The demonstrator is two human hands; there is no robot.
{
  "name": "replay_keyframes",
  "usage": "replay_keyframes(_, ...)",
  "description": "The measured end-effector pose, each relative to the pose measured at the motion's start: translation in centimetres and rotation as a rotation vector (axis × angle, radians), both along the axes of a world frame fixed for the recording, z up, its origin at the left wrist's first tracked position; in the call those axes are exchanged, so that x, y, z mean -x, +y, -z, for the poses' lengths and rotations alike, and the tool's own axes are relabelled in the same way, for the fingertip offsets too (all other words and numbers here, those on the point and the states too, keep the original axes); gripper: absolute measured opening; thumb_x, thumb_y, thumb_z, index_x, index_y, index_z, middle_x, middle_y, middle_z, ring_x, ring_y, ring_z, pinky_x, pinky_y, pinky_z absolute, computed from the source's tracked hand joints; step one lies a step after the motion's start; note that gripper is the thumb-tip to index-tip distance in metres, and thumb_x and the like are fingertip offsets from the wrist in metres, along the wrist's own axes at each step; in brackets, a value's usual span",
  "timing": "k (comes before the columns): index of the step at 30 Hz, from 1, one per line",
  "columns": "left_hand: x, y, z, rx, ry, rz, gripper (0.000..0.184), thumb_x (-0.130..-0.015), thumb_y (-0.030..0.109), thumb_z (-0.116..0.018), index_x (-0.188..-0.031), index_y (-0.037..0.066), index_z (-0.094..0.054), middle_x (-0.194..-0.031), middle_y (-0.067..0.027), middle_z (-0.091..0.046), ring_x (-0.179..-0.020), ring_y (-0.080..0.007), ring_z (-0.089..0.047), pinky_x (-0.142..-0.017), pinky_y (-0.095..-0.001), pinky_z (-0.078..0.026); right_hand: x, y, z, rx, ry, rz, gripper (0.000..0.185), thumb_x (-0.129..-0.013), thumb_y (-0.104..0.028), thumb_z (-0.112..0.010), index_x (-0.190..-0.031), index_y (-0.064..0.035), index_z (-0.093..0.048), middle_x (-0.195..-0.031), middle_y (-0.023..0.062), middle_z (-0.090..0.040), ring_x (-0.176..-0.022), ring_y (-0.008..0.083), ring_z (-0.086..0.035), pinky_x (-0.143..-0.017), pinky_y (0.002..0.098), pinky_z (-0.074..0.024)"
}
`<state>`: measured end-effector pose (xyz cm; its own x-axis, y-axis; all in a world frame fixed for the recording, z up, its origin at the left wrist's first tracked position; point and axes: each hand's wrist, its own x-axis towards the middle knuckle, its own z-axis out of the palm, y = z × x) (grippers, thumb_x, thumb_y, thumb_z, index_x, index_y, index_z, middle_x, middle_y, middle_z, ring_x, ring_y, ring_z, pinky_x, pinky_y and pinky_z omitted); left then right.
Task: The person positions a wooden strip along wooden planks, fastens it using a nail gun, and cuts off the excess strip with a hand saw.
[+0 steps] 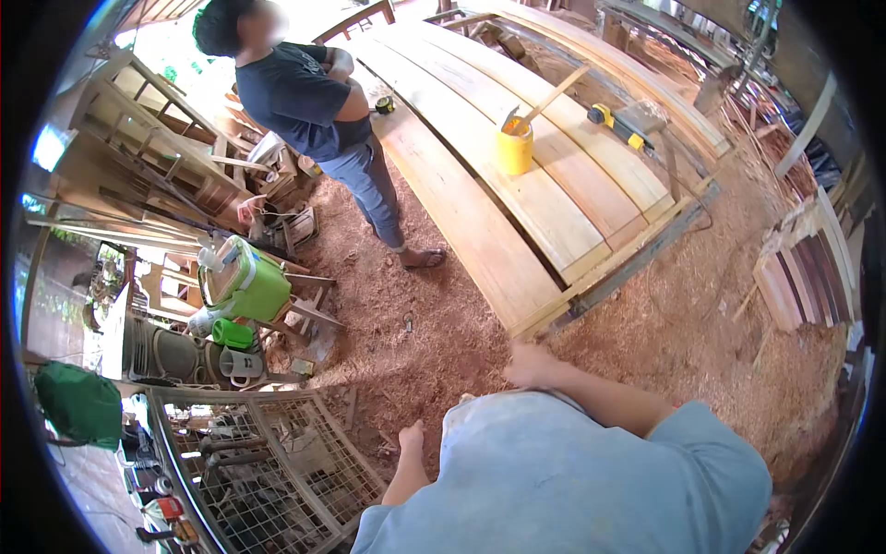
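My right hand (530,366) is in front of my blue shirt, just below the near corner of a long wooden plank (461,245). Its fingers look curled in, and what they hold, if anything, is hidden. Lower and to the left, my left hand (413,436) hangs above the sawdust floor beside a wire-mesh frame (268,462); its fingers are too small and foreshortened to read. Several planks lie side by side on a low bench. On them stand a yellow container (512,152) with a wooden-handled tool (554,92) in it, and a tape measure (385,105).
A person (305,102) stands with folded arms left of the planks. A yellow-and-black tool (614,125) lies at their right side. Stacked boards (808,272) lean at far right. A green cooler (245,277) and a grey mug (242,367) stand at left.
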<state>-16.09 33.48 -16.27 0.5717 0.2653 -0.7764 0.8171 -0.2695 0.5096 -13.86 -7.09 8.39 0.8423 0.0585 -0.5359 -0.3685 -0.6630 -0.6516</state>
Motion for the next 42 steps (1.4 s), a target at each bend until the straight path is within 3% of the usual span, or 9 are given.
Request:
replay_keyframes(4,2.3,-4.7,-4.4,0.065,0.036,0.129,0.029,-0.092,0.030,-0.068,-0.078,0.005,-0.061,-0.059,-0.0044,-0.052,-0.047,-0.0190,-0.049,-0.043,-0.0360,-0.036,-0.1,-1.1,-1.4,-0.297,-0.260,0.013,0.033,-0.095,-0.029,-0.061,-0.107,-0.0016,-0.073,-0.106,0.0147,-0.076,-0.098,0.0343,-0.072,-0.088,0.0420,-0.0554)
replay_keyframes(8,1.5,-11.6,-9.9,-0.068,-0.008,0.034,0.029,-0.094,0.028,-0.067,-0.078,0.004,-0.061,-0.062,-0.0049,-0.055,-0.048,-0.0185,-0.051,-0.043,-0.0368,-0.039,-1.3,-9.0,-3.7,-0.137,-0.442,0.426,0.037,-0.098,-0.033,-0.059,-0.090,0.0022,-0.069,-0.076,0.0209,-0.069,-0.074,0.0366,-0.069,-0.069,0.0468,-0.0517)
replay_keyframes(13,-2.8,-17.3,-9.5,0.104,-0.177,0.114,0.038,-0.098,0.034,-0.064,-0.100,-0.004,-0.066,-0.083,-0.0114,-0.068,-0.068,-0.0214,-0.064,-0.057,-0.0372,-0.050,-3.3,-16.6,0.6,0.100,-0.679,0.578,0.035,-0.098,-0.030,-0.062,-0.084,0.0018,-0.065,-0.074,0.0257,-0.064,-0.068,0.0435,-0.063,-0.064,0.0516,-0.0456)
replay_keyframes(18,-6.0,-28.3,-17.2,0.435,-0.392,0.002,0.038,-0.096,0.035,-0.070,-0.095,-0.003,-0.071,-0.085,-0.0118,-0.073,-0.080,-0.0204,-0.071,-0.069,-0.0317,-0.057,-2.2,-14.5,1.4,0.092,-0.896,0.265,0.033,-0.093,-0.028,-0.063,-0.116,-0.0042,-0.066,-0.117,0.0238,-0.066,-0.111,0.0420,-0.062,-0.097,0.0523,-0.0468)
replay_keyframes(23,-6.1,-30.6,-17.7,0.057,-0.515,0.283,0.033,-0.089,0.021,-0.078,-0.099,-0.009,-0.072,-0.087,-0.0151,-0.075,-0.072,-0.0161,-0.070,-0.062,-0.0294,-0.057,2.2,-10.4,7.4,0.447,-0.802,-0.177,0.070,-0.082,-0.026,-0.067,-0.143,0.0028,-0.047,-0.160,0.0264,-0.031,-0.150,0.0471,-0.023,-0.119,0.0657,-0.0195)
replay_keyframes(27,-5.2,-31.1,-21.2,-0.196,-0.652,0.365,0.028,-0.087,0.017,-0.078,-0.089,-0.010,-0.073,-0.072,-0.0125,-0.073,-0.057,-0.0149,-0.066,-0.054,-0.0272,-0.051,2.4,-11.0,6.9,0.355,-0.791,-0.185,0.082,-0.078,-0.024,-0.067,-0.149,0.0046,-0.038,-0.159,0.0280,-0.030,-0.151,0.0480,-0.022,-0.118,0.0653,-0.0223)
replay_keyframes(31,-6.0,-29.8,-18.6,0.011,-0.444,0.228,0.026,-0.086,0.018,-0.081,-0.087,-0.006,-0.071,-0.072,-0.0093,-0.071,-0.052,-0.0149,-0.060,-0.048,-0.0272,-0.047,3.8,-10.5,5.2,0.403,-0.784,-0.175,0.076,-0.079,-0.022,-0.067,-0.145,0.0066,-0.043,-0.158,0.0292,-0.031,-0.149,0.0470,-0.027,-0.118,0.0610,-0.0269)
replay_keyframes(37,-6.7,-29.6,-19.0,0.171,-0.308,0.073,0.027,-0.086,0.019,-0.083,-0.081,0.002,-0.063,-0.071,-0.0075,-0.068,-0.057,-0.0128,-0.060,-0.052,-0.0256,-0.047,4.9,-10.8,4.1,-0.219,-0.567,-0.393,0.062,-0.086,-0.022,-0.069,-0.142,-0.0035,-0.052,-0.149,0.0194,-0.051,-0.141,0.0421,-0.043,-0.118,0.0548,-0.0330)
replay_keyframes(42,-7.1,-29.6,-18.7,0.192,-0.372,0.069,0.022,-0.082,0.008,-0.084,-0.082,0.000,-0.064,-0.077,-0.0096,-0.070,-0.062,-0.0146,-0.064,-0.056,-0.0275,-0.051,4.0,-10.1,3.7,0.046,-0.720,-0.306,0.067,-0.086,-0.023,-0.068,-0.146,-0.0011,-0.047,-0.151,0.0217,-0.047,-0.144,0.0386,-0.040,-0.120,0.0568,-0.0284)
